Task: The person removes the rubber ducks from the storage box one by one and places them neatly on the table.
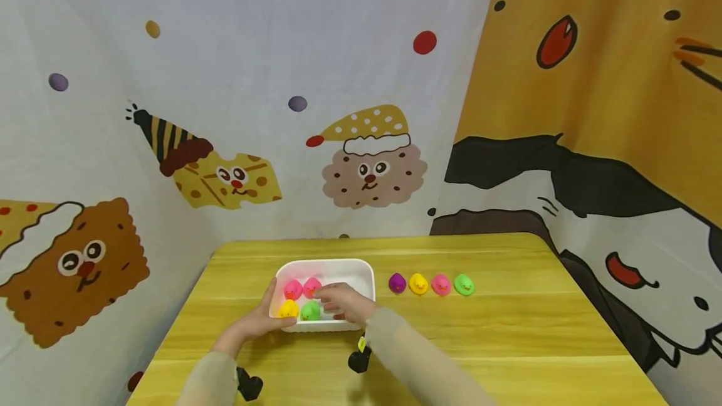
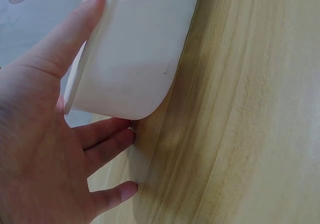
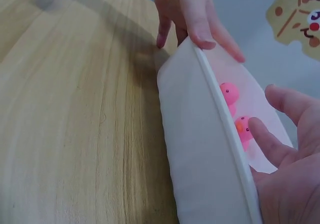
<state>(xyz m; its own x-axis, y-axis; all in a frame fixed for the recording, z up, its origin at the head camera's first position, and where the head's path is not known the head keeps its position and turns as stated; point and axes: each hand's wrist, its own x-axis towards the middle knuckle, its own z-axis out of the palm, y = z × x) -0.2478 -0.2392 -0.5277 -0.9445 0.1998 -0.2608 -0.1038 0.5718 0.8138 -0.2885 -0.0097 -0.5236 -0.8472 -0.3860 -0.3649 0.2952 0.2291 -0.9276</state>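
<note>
A white plastic tray (image 1: 321, 326) stands on the table with several small rubber ducks at its left end: a pink duck (image 1: 292, 289), a second pink duck (image 1: 312, 287), a yellow duck (image 1: 288, 309) and a green duck (image 1: 310, 311). My left hand (image 1: 259, 320) holds the tray's left end, thumb on the front rim and fingers along the left side. Over the tray's middle hovers my right hand (image 1: 346, 304), fingers loosely bent and apart. Nothing shows between them in the right wrist view, where the thumb and index finger are spread near a pink duck.
Right of the tray a purple duck (image 1: 397, 283), a yellow duck (image 1: 418, 284), a pink duck (image 1: 442, 284) and a green duck (image 1: 464, 284) sit in a row on the wooden table (image 1: 507, 331). A cartoon-printed cloth (image 1: 361, 36) hangs behind the table.
</note>
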